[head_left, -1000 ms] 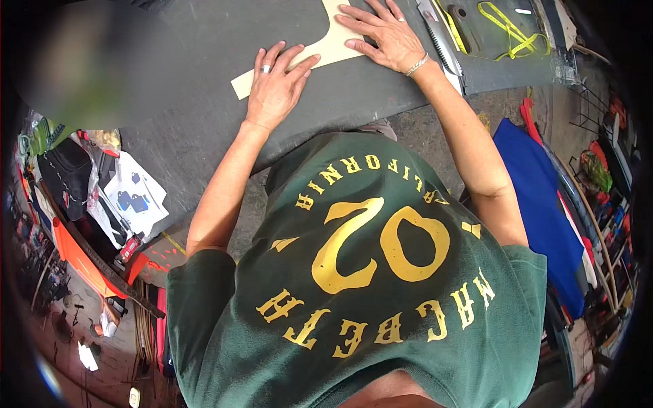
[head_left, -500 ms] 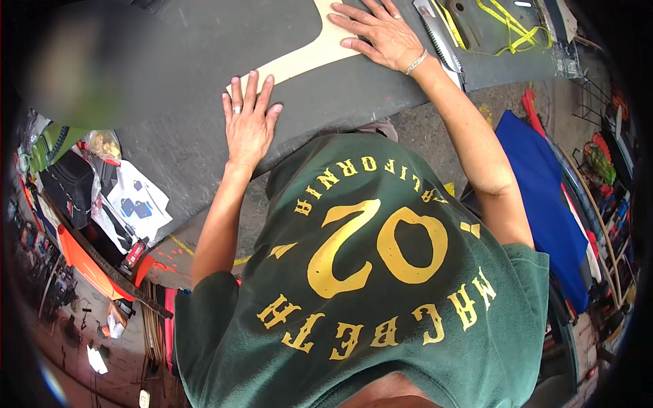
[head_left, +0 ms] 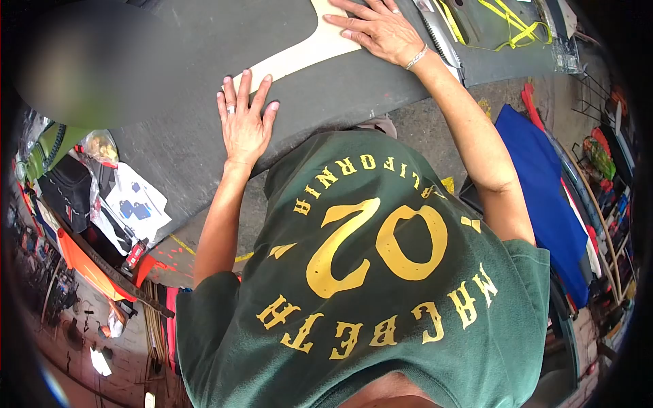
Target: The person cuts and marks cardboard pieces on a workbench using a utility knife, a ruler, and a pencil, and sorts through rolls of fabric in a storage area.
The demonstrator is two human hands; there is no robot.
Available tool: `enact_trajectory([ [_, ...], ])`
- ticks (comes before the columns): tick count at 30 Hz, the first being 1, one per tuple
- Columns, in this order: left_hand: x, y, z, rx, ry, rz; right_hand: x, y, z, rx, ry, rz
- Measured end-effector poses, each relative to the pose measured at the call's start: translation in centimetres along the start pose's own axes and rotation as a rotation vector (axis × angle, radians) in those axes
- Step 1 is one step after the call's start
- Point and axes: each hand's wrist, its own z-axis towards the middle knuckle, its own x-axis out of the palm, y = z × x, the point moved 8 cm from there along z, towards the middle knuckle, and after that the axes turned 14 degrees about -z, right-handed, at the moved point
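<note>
A flat cream-coloured cut-out piece [head_left: 299, 56] with a curved edge lies on the dark grey work surface [head_left: 183, 75]; its upper part runs out of view. My left hand [head_left: 246, 129] rests palm down with fingers spread, the fingertips on the piece's lower left end. Over its right part, my right hand [head_left: 388, 32] lies flat, fingers apart, some of them on the cream piece. Close to the right of that hand is a long serrated blade [head_left: 442, 42], partly covered by my wrist and forearm.
At the upper right lies a yellow tape [head_left: 520, 32]. Printed paper sheets [head_left: 139, 204] and a clear bag [head_left: 102, 146] sit at the left edge. Blue fabric [head_left: 537, 204] stands right of my body. A person [head_left: 114, 319] is at the lower left. The upper left is blurred.
Both hands and the cream piece appear slightly further left in view. My hands remain flat on the piece.
</note>
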Motion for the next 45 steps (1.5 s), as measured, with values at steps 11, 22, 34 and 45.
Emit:
enact_trajectory([
  [11,-0.1,0.2,0.0,0.008,-0.009,-0.023,0.3,0.2,0.2,-0.010,0.018,-0.003],
  [22,0.0,0.1,0.0,0.006,-0.005,-0.011,0.5,0.1,0.0,-0.020,0.008,-0.023],
  [34,-0.1,0.4,-0.4,-0.043,0.022,0.065,0.1,0.1,-0.1,-0.020,0.003,-0.012],
  [45,-0.8,2.0,-1.6,-0.068,0.030,-0.041,-0.1,0.2,-0.1,-0.038,-0.020,-0.015],
])
